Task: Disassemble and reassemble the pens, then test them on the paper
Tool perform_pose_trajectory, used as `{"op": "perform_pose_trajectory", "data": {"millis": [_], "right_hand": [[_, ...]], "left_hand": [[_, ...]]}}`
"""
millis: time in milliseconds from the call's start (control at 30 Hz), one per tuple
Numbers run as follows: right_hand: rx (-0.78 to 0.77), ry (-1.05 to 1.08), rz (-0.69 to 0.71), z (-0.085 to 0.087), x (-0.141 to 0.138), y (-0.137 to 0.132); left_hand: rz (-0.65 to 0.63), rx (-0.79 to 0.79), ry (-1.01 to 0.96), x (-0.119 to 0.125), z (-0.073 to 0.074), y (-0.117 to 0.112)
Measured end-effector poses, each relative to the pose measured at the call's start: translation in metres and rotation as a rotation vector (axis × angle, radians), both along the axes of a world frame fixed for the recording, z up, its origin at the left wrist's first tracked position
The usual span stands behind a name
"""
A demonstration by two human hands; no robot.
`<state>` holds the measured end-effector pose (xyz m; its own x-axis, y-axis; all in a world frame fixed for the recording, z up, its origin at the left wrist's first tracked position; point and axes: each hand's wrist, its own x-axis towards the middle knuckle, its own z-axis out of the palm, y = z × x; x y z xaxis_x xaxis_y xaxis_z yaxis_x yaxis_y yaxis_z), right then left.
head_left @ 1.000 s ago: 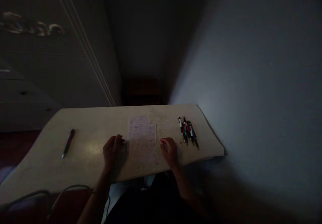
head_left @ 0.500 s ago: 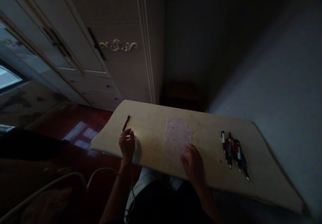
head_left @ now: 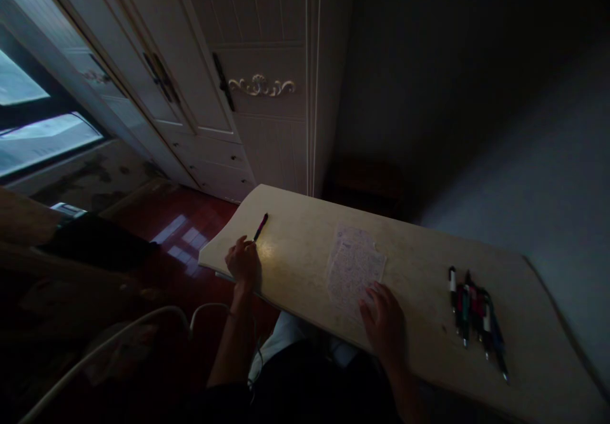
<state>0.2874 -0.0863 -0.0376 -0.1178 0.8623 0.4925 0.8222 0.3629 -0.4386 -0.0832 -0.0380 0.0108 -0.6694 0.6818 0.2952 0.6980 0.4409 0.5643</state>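
Note:
A dark pen with a pink tint [head_left: 260, 225] lies near the far left edge of the pale desk [head_left: 419, 265]. My left hand [head_left: 243, 262] is at the pen's near end, with fingers curled onto it. A handwritten sheet of paper [head_left: 355, 266] lies in the middle of the desk. My right hand [head_left: 385, 323] rests flat on the sheet's near right corner, fingers spread. The room is dim.
A bundle of several coloured pens [head_left: 474, 313] lies on the desk at the right. A white wardrobe [head_left: 257, 87] stands behind the desk and a plain wall [head_left: 524, 176] runs along its right. A chair's metal frame [head_left: 119, 341] and red floor [head_left: 181, 227] are at the left.
My view has swung left. My left hand has moved from beside the paper across the desk to the single pen. My right hand has shifted onto the paper's corner.

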Motion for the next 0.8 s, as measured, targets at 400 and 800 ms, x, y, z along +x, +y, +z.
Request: {"op": "perform_pose_trajectory", "data": {"millis": [400, 800], "right_hand": [[0.001, 0.037, -0.036, 0.003, -0.002, 0.003], [-0.070, 0.031, -0.089, 0.015, -0.008, -0.001]], "left_hand": [[-0.134, 0.493, -0.240, 0.041, 0.026, 0.012], [-0.387, 0.519, -1.053, 0.151, 0.040, 0.045]]}}
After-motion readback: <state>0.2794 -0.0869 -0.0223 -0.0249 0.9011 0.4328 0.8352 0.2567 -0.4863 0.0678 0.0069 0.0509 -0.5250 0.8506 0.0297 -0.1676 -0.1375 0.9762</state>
